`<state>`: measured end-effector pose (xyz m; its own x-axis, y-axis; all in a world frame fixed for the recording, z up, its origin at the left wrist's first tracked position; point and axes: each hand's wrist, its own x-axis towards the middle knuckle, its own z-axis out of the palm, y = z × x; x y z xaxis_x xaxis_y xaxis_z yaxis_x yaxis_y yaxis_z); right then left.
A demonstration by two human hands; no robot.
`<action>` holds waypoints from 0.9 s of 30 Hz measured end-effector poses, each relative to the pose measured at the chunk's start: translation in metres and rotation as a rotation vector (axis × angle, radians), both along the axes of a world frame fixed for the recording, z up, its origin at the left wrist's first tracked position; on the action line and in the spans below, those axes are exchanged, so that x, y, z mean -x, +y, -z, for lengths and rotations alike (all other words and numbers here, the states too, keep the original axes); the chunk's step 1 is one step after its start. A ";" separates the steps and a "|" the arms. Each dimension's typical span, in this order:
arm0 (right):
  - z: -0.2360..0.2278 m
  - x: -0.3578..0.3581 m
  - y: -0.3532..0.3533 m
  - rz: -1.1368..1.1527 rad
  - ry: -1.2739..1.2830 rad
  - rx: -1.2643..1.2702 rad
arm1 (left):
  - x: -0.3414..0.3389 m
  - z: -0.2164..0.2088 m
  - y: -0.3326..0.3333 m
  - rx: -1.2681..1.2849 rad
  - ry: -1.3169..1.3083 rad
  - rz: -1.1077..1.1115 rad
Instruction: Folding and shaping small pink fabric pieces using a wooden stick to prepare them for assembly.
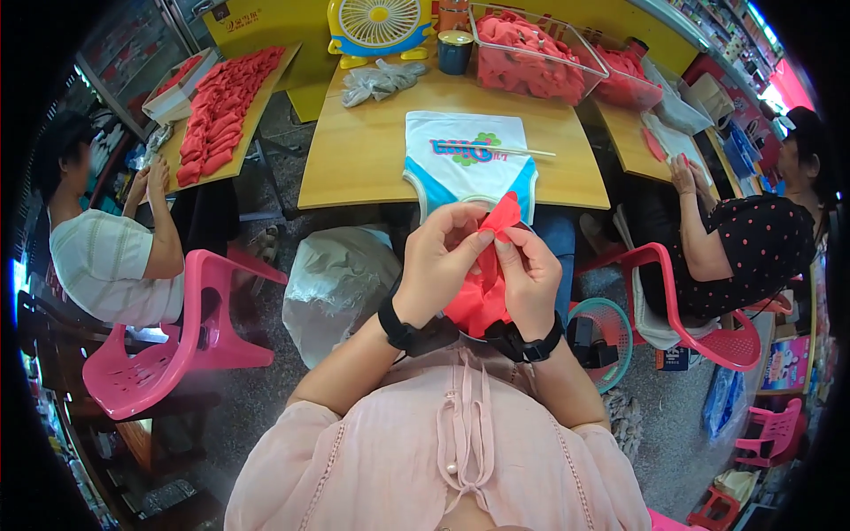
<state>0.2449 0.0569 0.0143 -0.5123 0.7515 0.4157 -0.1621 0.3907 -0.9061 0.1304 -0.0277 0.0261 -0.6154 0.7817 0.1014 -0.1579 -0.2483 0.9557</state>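
A piece of red fabric [482, 296] hangs between my two hands, above my lap and just short of the table's front edge. My left hand [447, 252] pinches its upper part between thumb and fingers. Opposite it, my right hand [529, 270] grips the same cloth, thumb close to the left one. The top of the fabric sticks up between the fingertips, and the rest drapes below. Beyond my hands, a white and blue printed garment [465, 133] lies partly over the table edge. A thin pale stick [518, 150] rests across it.
The wooden table [354, 168] carries a yellow-blue fan [379, 25], a plastic bag bundle [381, 81], a dark tin [455, 55] and a clear bin of red fabric pieces [531, 57]. Co-workers sit left and right on pink chairs. A white sack [341, 288] and green basket [620, 332] stand below.
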 end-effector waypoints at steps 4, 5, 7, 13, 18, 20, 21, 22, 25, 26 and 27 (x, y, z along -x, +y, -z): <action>0.003 0.000 -0.002 -0.022 0.010 -0.010 | 0.001 -0.002 -0.006 -0.027 0.646 -0.202; 0.004 -0.001 -0.003 -0.065 0.036 0.086 | 0.002 0.000 -0.008 -0.013 0.709 -0.191; 0.002 -0.002 -0.004 -0.110 0.060 0.182 | 0.002 0.003 -0.009 -0.015 0.795 -0.202; -0.005 -0.004 -0.006 -0.151 0.006 0.132 | -0.002 0.008 -0.007 -0.080 0.685 -0.225; -0.006 -0.007 -0.005 -0.136 -0.028 0.113 | -0.004 0.001 -0.013 0.050 -0.046 0.122; -0.007 -0.004 -0.007 -0.127 -0.020 0.051 | -0.004 0.003 -0.013 -0.087 -0.526 0.290; -0.007 -0.003 -0.008 -0.117 -0.014 -0.010 | -0.003 0.002 -0.014 -0.086 -0.525 0.290; -0.007 -0.002 -0.008 -0.115 -0.013 -0.010 | -0.002 0.001 -0.016 -0.082 -0.546 0.295; -0.010 -0.003 -0.009 -0.124 -0.001 -0.030 | -0.005 0.000 -0.019 -0.107 -0.580 0.291; -0.011 -0.005 -0.007 -0.099 -0.032 -0.083 | -0.005 0.000 -0.020 -0.138 -0.594 0.281; -0.012 -0.006 -0.007 -0.074 -0.062 -0.137 | -0.005 -0.003 -0.021 -0.138 -0.594 0.281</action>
<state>0.2510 0.0500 0.0261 -0.5923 0.6492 0.4773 -0.1407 0.4999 -0.8546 0.1356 -0.0487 0.0292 -0.3725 0.9245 -0.0807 -0.7235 -0.2348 0.6492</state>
